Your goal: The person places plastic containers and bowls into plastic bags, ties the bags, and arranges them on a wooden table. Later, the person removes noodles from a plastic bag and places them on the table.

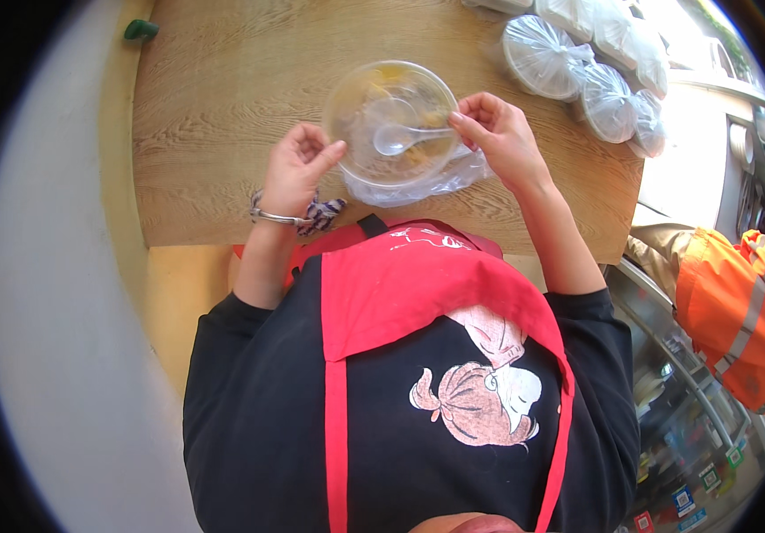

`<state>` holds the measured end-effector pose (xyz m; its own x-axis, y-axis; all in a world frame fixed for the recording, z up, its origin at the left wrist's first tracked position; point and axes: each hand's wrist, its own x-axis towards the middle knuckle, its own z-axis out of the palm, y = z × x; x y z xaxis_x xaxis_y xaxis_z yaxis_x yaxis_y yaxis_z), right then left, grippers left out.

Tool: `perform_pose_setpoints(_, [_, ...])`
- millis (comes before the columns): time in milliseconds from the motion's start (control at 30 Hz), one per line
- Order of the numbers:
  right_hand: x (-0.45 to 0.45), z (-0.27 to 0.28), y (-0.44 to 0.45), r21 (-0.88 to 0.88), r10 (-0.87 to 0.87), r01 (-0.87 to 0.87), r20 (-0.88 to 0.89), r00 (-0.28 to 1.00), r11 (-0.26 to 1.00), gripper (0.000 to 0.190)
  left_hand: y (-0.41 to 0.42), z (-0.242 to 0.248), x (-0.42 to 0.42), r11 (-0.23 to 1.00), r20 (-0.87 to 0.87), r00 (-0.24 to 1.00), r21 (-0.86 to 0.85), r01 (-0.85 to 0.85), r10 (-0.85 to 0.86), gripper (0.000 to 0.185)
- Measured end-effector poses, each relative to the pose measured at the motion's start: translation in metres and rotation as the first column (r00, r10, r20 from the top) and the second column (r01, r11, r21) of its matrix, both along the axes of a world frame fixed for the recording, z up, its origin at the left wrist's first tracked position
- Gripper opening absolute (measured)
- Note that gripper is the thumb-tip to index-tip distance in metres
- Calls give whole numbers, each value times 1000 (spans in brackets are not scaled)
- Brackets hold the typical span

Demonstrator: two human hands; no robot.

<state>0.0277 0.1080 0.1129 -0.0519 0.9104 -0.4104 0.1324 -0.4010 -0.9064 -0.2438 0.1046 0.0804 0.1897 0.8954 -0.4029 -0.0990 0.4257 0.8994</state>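
Observation:
A round clear plastic food container [362,166] with a clear lid is in front of me, and yellowish food shows through it. My left hand [302,160] grips its left rim between thumb and fingers. At the right rim, my right hand [492,133] pinches the edge by the handle end of a white plastic spoon [392,138], which lies over the lid. A crumpled clear plastic bag [402,193] lies under the container's near side. Beside my left wrist is a blue-and-white patterned cloth item [322,212], partly hidden.
Round containers in knotted clear bags [542,56] stand at the back right of the wooden table [222,133], near several bagged boxes [622,33]. A green object [140,30] is at the far left. A person in an orange reflective vest [729,313] is at the right.

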Motion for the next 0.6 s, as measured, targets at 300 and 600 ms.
perform_pose_setpoints(300, [54,-50,-51,-28,-20,20,-29,999,999,9,-55,-58,58,998,-46,999,53,-24,26,23])
perform_pose_setpoints(600, [47,-79,-60,76,-83,71,169,982,995,15,-63,-92,59,996,-143,988,78,-40,51,24])
